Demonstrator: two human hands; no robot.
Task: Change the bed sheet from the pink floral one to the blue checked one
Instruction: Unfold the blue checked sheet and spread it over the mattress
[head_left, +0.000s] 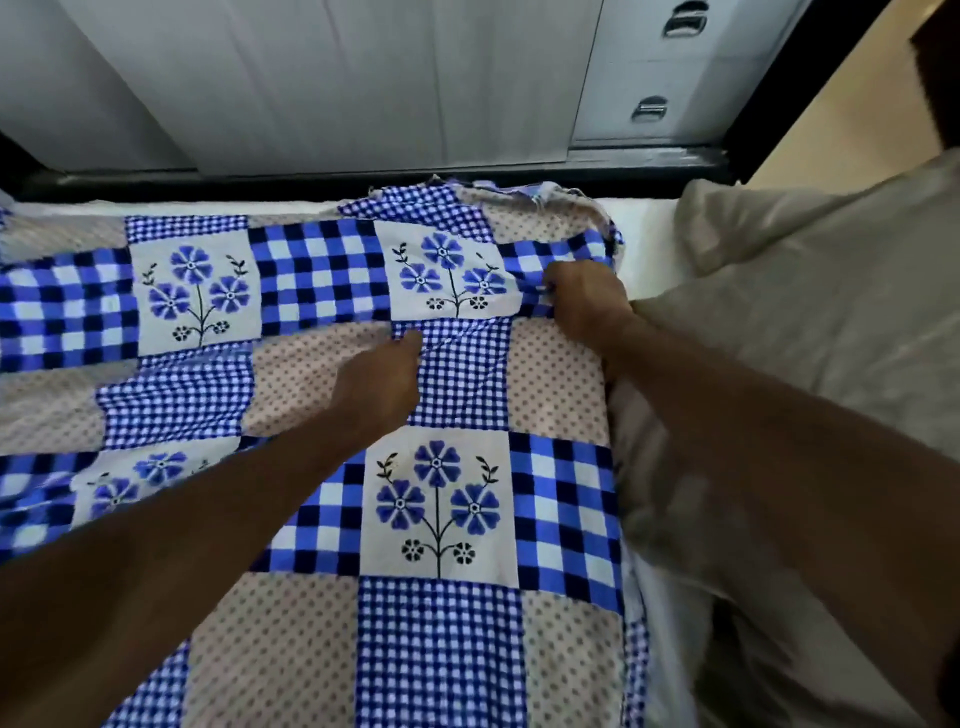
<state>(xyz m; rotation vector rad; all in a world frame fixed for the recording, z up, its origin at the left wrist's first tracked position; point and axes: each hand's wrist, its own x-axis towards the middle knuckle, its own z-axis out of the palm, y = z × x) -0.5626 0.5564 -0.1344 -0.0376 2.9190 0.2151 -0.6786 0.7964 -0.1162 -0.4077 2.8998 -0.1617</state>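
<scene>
The blue checked sheet (322, 291), a patchwork of blue checks, dotted beige squares and blue flower panels, lies spread over the bed across most of the head view. My left hand (382, 379) rests on its middle, fingers bunching a small fold of the fine-checked square. My right hand (589, 301) grips the sheet's far right part near its crumpled corner. The pink floral sheet is not in view.
A strip of white mattress (649, 234) shows past the sheet's right edge. A beige pillow (810, 291) lies at the right, against my right arm. A dark bed frame (363, 176) and a grey cupboard with metal handles (649, 109) stand behind.
</scene>
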